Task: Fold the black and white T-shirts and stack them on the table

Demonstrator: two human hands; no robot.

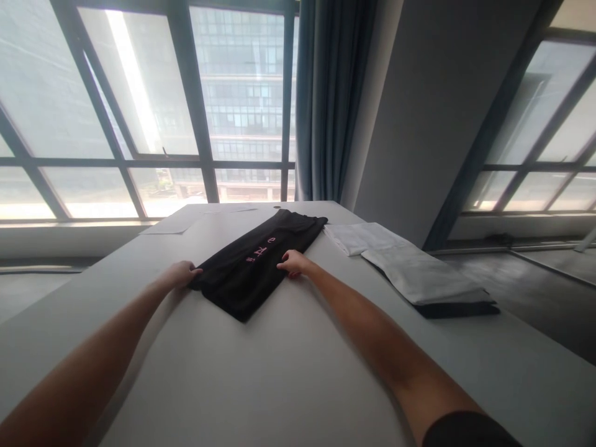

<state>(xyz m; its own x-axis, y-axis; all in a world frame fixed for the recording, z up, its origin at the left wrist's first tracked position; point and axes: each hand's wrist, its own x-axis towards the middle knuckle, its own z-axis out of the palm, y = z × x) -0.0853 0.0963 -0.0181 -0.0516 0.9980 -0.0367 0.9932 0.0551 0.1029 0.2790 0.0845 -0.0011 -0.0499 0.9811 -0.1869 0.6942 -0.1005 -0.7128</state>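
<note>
A black T-shirt, folded into a long strip, lies slantwise on the white table. Pink lettering runs across its upper face. At its left corner my left hand is closed, with thumb and fingers pinching the cloth. My right hand grips the right long edge about midway, its fingertips partly tucked under and hidden. The shirt's near end rests on the tabletop between my two forearms.
Folded white and grey cloths lie to the right, with a dark one beneath. A paper sheet and a small round object are toward the far edge. Windows and a curtain stand beyond the table.
</note>
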